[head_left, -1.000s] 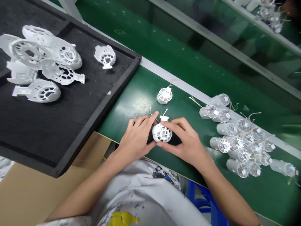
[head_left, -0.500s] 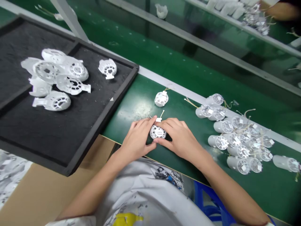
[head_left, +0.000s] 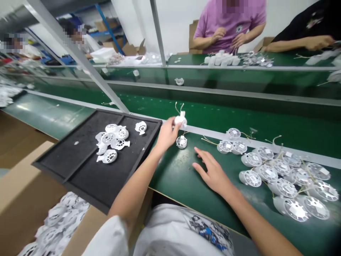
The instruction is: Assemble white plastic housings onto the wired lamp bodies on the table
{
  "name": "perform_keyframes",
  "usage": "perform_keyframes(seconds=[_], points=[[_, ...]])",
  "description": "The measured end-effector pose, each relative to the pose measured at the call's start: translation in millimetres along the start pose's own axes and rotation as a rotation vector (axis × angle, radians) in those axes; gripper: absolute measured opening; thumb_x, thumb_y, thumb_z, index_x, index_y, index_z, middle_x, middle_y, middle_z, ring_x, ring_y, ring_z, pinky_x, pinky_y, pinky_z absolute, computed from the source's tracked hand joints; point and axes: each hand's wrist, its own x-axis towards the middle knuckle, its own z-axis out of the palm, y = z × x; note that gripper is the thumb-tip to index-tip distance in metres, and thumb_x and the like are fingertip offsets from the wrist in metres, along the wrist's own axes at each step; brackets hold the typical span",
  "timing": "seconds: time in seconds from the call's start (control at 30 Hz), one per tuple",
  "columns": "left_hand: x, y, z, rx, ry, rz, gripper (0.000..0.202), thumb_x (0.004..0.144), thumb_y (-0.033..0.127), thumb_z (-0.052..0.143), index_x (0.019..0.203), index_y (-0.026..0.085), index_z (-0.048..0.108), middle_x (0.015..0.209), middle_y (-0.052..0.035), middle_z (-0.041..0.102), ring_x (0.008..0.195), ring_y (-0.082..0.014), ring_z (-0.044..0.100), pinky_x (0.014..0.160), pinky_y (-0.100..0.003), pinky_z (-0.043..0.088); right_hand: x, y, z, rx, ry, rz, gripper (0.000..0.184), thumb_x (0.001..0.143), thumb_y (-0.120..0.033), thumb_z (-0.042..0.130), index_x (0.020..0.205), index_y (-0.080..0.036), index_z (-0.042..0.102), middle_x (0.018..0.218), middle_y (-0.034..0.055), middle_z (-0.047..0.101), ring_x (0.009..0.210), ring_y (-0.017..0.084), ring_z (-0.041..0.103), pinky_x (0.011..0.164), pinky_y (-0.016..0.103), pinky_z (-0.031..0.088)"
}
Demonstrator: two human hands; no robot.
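Note:
My left hand (head_left: 167, 133) is raised over the green bench and closed on a small white lamp part with two thin wires (head_left: 180, 120) sticking up. Just below it a second round white lamp part (head_left: 181, 142) lies on the bench. My right hand (head_left: 210, 170) rests flat on the green surface with fingers stretched out, holding nothing. To its right lies a cluster of several white cylindrical lamp bodies (head_left: 277, 170) with wires.
A black tray (head_left: 87, 177) at the left holds several white vented plastic covers (head_left: 112, 142). More white covers fill a cardboard box (head_left: 53, 227) below. A green conveyor belt (head_left: 239, 117) runs behind the bench. People work at the far side (head_left: 229, 25). A metal post (head_left: 87, 71) leans across.
My head has lifted, showing the far bench and people. My left hand has carried the white part up and away towards the conveyor. My right hand has let go and lies flat.

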Motion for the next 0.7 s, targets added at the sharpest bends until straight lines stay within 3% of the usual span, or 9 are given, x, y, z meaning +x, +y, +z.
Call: perform_keyframes(seconds=[0.1, 0.13, 0.2, 0.3, 0.4, 0.53, 0.6, 0.7], points=[[69.0, -3.7, 17.5, 0.107, -0.003, 0.028, 0.030, 0.100, 0.027, 0.064, 0.122, 0.007, 0.068, 0.127, -0.0245, 0.070, 0.125, -0.0380, 0.064, 0.112, -0.052, 0.045, 0.6, 5.5, -0.5, -0.007, -0.054, 0.009, 0.039, 0.110, -0.040, 0.051, 0.147, -0.030, 0.059, 0.135, 0.0103, 0.068, 0.127, 0.030, 0.064, 0.110, 0.052, 0.055], [79.2, -7.3, 20.5, 0.128, -0.009, 0.032, 0.031, 0.098, 0.026, 0.067, 0.122, 0.008, 0.069, 0.130, -0.0250, 0.069, 0.128, -0.0392, 0.061, 0.113, -0.054, 0.044, 0.5, 5.5, -0.4, -0.006, -0.056, 0.003, 0.037, 0.110, -0.040, 0.051, 0.144, -0.029, 0.061, 0.133, 0.0102, 0.069, 0.126, 0.029, 0.064, 0.109, 0.051, 0.056], [76.5, -18.5, 21.4, 0.143, 0.026, 0.065, 0.041, 0.098, 0.029, 0.067, 0.134, 0.010, 0.064, 0.141, -0.0242, 0.062, 0.136, -0.0384, 0.056, 0.118, -0.054, 0.040, 0.4, 4.8, -0.6, 0.013, -0.046, 0.008, 0.036, 0.110, -0.038, 0.051, 0.142, -0.029, 0.062, 0.132, 0.0100, 0.069, 0.126, 0.028, 0.064, 0.109, 0.049, 0.055], [28.2, -38.8, 16.4, 0.003, 0.005, 0.140, 0.061, 0.101, 0.041, 0.064, 0.154, 0.017, 0.047, 0.144, -0.0175, 0.061, 0.136, -0.0302, 0.057, 0.118, -0.048, 0.042, 2.5, 4.3, -0.8, 0.047, -0.036, 0.047, 0.035, 0.111, -0.038, 0.049, 0.143, -0.029, 0.062, 0.133, 0.0088, 0.068, 0.127, 0.027, 0.064, 0.111, 0.046, 0.054], [-42.7, -50.6, 17.0, -0.158, -0.120, 0.108, 0.069, 0.097, 0.041, 0.072, 0.156, 0.021, 0.044, 0.134, -0.0115, 0.068, 0.124, -0.0252, 0.066, 0.113, -0.043, 0.048, 6.1, 3.1, 2.5, 0.084, -0.023, 0.114, 0.038, 0.111, -0.040, 0.049, 0.146, -0.030, 0.059, 0.133, 0.0084, 0.067, 0.122, 0.026, 0.067, 0.109, 0.045, 0.055], [-126.5, -43.9, 30.2, -0.156, -0.081, 0.072, 0.070, 0.095, 0.042, 0.077, 0.154, 0.026, 0.045, 0.130, -0.0103, 0.068, 0.117, -0.0257, 0.067, 0.108, -0.044, 0.053, 5.6, -6.4, 14.0, 0.186, -0.011, 0.211, 0.046, 0.109, -0.042, 0.055, 0.153, -0.030, 0.054, 0.130, 0.0090, 0.066, 0.104, 0.022, 0.071, 0.081, 0.035, 0.062], [-152.1, -36.6, 32.3, -0.130, -0.113, 0.097, 0.072, 0.093, 0.046, 0.079, 0.153, 0.028, 0.044, 0.126, -0.0099, 0.068, 0.115, -0.0269, 0.068, 0.104, -0.045, 0.054, 2.3, -13.2, 19.6, 0.204, -0.062, 0.195, 0.040, 0.107, -0.041, 0.060, 0.145, -0.030, 0.062, 0.124, 0.0074, 0.067, 0.095, 0.020, 0.070, 0.074, 0.032, 0.061], [-167.0, -32.2, 24.6, -0.123, -0.214, 0.134, 0.076, 0.092, 0.045, 0.081, 0.154, 0.029, 0.041, 0.125, -0.0092, 0.066, 0.117, -0.0277, 0.066, 0.106, -0.046, 0.053, -3.7, -21.3, 23.1, 0.214, -0.093, 0.142, 0.023, 0.104, -0.037, 0.066, 0.124, -0.028, 0.074, 0.117, 0.0057, 0.066, 0.082, 0.015, 0.068, 0.074, 0.031, 0.061]])
